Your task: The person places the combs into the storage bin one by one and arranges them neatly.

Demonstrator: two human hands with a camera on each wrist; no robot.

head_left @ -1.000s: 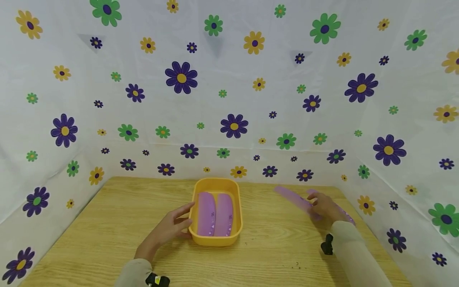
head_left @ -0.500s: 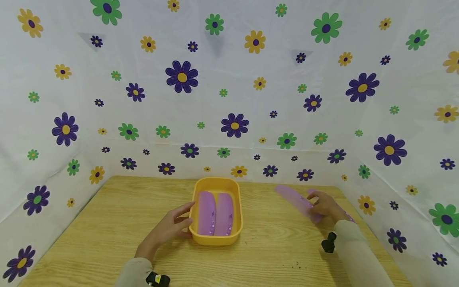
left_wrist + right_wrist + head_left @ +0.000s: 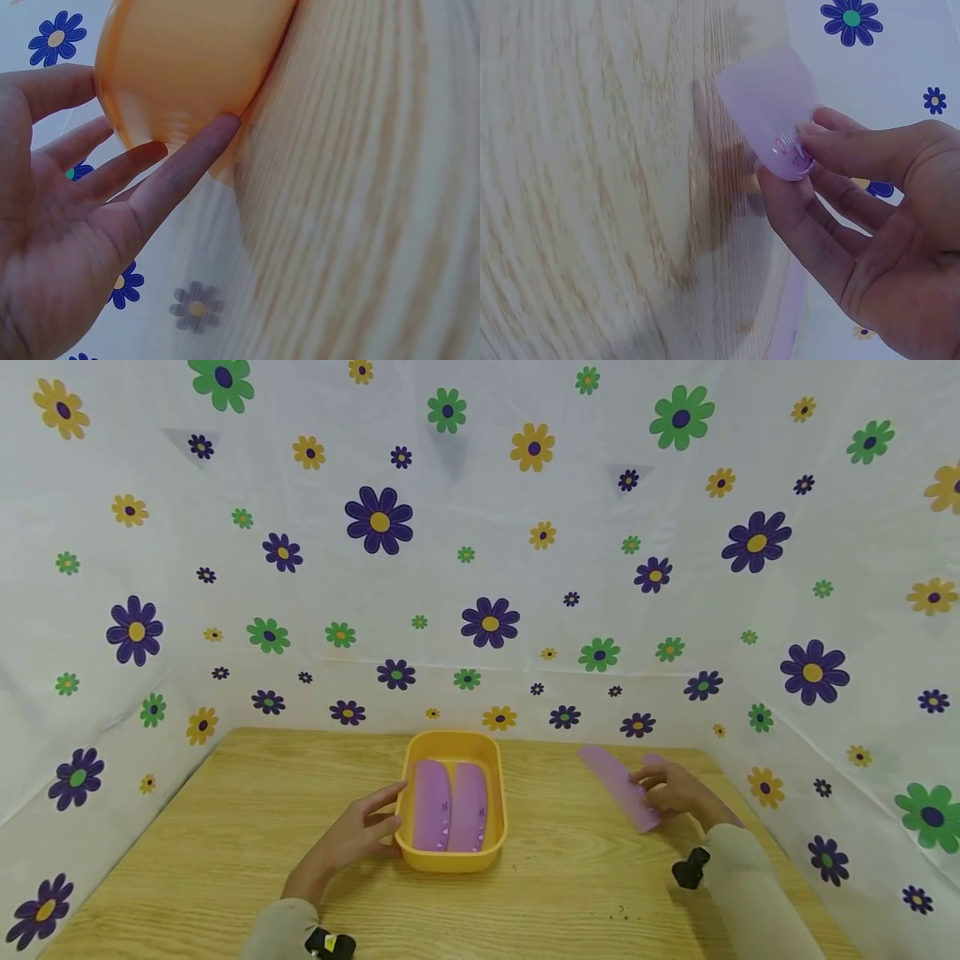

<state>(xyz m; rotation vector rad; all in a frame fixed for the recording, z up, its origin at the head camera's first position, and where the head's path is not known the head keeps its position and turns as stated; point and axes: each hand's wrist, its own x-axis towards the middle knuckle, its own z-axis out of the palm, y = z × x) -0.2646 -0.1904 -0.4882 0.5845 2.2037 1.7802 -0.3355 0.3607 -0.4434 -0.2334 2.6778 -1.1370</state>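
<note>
My left hand (image 3: 356, 835) rests its extended fingers against the left side of a yellow plastic tray (image 3: 452, 862). In the left wrist view, straight fingertips touch the tray's outer wall (image 3: 195, 60). Inside the tray, two purple combs, a left one (image 3: 431, 806) and a right one (image 3: 468, 806), lie side by side. At the table's right, my right hand (image 3: 678, 793) pinches another purple comb (image 3: 615, 785) by its decorated edge, thumb against fingers. This comb (image 3: 769, 105) looks tilted up from the table in the right wrist view. One more purple comb (image 3: 654, 760) lies mostly hidden beneath the right hand.
Everything stands on a wood-grain table (image 3: 555, 877). White sheets with printed flowers (image 3: 480, 552) enclose its back and both sides. Bare tabletop lies between the tray and the right hand.
The right hand's fingers have shifted slightly left onto the comb, which has turned a little and tilted. The left hand and tray have not moved.
</note>
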